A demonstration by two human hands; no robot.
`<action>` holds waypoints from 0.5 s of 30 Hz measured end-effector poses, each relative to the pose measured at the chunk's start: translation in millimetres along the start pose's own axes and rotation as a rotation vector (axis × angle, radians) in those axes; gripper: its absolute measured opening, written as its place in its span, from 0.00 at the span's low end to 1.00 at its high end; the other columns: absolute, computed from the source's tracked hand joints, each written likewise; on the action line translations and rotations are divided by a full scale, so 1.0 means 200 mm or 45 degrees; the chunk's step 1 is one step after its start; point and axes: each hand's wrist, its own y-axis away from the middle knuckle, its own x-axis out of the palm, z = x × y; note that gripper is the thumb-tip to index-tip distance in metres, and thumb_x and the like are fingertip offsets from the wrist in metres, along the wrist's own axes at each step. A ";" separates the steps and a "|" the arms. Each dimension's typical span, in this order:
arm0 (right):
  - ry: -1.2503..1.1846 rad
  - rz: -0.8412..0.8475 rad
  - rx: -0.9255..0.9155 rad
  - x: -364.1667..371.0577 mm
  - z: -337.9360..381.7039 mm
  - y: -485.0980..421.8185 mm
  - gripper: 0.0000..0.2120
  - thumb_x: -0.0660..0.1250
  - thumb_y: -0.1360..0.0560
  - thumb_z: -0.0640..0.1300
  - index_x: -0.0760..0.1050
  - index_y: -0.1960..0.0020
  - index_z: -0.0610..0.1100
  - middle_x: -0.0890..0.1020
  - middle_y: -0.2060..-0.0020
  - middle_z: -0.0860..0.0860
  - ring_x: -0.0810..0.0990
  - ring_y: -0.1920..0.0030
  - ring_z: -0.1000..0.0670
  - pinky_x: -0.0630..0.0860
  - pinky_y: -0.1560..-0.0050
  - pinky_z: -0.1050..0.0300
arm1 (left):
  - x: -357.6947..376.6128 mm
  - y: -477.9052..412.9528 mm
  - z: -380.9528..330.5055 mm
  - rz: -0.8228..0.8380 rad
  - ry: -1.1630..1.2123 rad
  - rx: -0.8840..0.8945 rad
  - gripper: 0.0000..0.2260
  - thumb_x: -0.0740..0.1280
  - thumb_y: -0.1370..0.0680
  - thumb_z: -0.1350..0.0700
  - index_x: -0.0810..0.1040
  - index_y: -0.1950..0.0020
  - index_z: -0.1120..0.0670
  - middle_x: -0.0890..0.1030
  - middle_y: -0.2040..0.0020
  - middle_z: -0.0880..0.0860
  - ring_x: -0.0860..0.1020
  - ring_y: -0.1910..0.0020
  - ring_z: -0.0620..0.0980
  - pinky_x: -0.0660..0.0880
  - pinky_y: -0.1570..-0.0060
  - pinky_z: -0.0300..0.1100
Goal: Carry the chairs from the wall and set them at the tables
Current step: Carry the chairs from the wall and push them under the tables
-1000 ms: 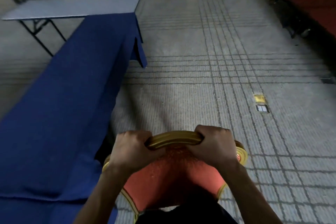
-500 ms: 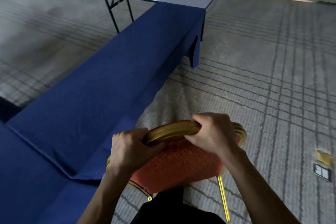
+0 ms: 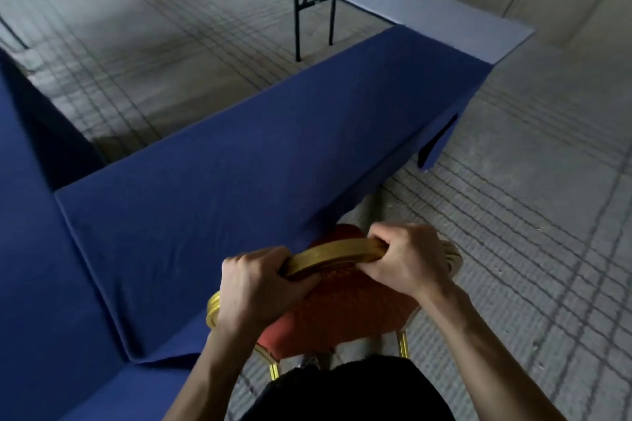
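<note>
Lined carpet [image 3: 513,249], a long blue-draped table [image 3: 239,181] and a red chair [image 3: 342,311] held in both my hands.
Grey carpet with dark grid lines spreads ahead and right of my hands. The table, under a dark blue cloth, runs from my left away past my hands; a bare grey-blue folding table [image 3: 427,3] on black legs meets its far end. The gold-framed chair is directly beneath my hands, just beside the cloth's edge. My left hand [image 3: 254,284] and right hand [image 3: 407,260] both curl tightly round its curved gold top rail [image 3: 331,255].
</note>
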 end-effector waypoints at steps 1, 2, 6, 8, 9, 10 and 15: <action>-0.016 0.001 -0.033 0.03 -0.01 -0.05 0.19 0.76 0.34 0.58 0.70 0.70 0.49 0.73 0.75 0.56 0.72 0.74 0.53 0.68 0.73 0.55 | 0.01 -0.02 0.02 -0.032 -0.027 -0.002 0.24 0.69 0.34 0.35 0.68 0.73 0.54 0.67 0.77 0.47 0.66 0.79 0.45 0.62 0.75 0.39; -0.028 0.004 -0.066 0.07 -0.02 -0.11 0.19 0.75 0.34 0.58 0.70 0.70 0.48 0.73 0.75 0.55 0.72 0.74 0.53 0.67 0.73 0.55 | 0.02 -0.04 0.05 -0.054 -0.053 -0.015 0.24 0.69 0.33 0.34 0.69 0.73 0.54 0.67 0.77 0.47 0.67 0.79 0.46 0.62 0.76 0.40; -0.123 0.041 -0.173 0.20 -0.06 -0.30 0.21 0.78 0.36 0.58 0.70 0.70 0.47 0.73 0.75 0.55 0.71 0.73 0.52 0.64 0.73 0.55 | 0.04 -0.11 0.13 -0.091 -0.123 -0.117 0.23 0.70 0.32 0.35 0.72 0.72 0.53 0.70 0.76 0.47 0.70 0.78 0.46 0.65 0.76 0.41; -0.167 0.066 -0.193 0.28 -0.08 -0.39 0.22 0.79 0.36 0.59 0.70 0.70 0.47 0.72 0.75 0.53 0.71 0.73 0.52 0.63 0.73 0.54 | 0.06 -0.14 0.17 -0.109 -0.148 -0.166 0.21 0.70 0.32 0.37 0.73 0.72 0.53 0.70 0.76 0.47 0.71 0.78 0.46 0.65 0.77 0.41; -0.187 0.083 -0.197 0.31 -0.10 -0.44 0.23 0.79 0.36 0.59 0.69 0.71 0.47 0.72 0.76 0.53 0.71 0.73 0.51 0.64 0.73 0.54 | 0.07 -0.16 0.19 -0.128 -0.169 -0.187 0.20 0.70 0.32 0.38 0.72 0.72 0.53 0.70 0.76 0.47 0.70 0.78 0.46 0.65 0.76 0.40; -0.210 0.106 -0.199 0.34 -0.11 -0.49 0.23 0.79 0.36 0.59 0.68 0.71 0.47 0.72 0.76 0.53 0.71 0.73 0.52 0.65 0.74 0.53 | 0.07 -0.19 0.20 -0.141 -0.191 -0.207 0.19 0.70 0.32 0.39 0.72 0.72 0.52 0.70 0.77 0.47 0.71 0.78 0.46 0.65 0.76 0.39; -0.350 0.138 -0.317 0.49 -0.12 -0.72 0.20 0.76 0.35 0.54 0.68 0.72 0.46 0.72 0.76 0.53 0.70 0.74 0.52 0.67 0.75 0.54 | 0.08 -0.30 0.29 -0.175 -0.282 -0.302 0.18 0.71 0.32 0.40 0.76 0.71 0.52 0.73 0.76 0.47 0.72 0.78 0.45 0.69 0.77 0.41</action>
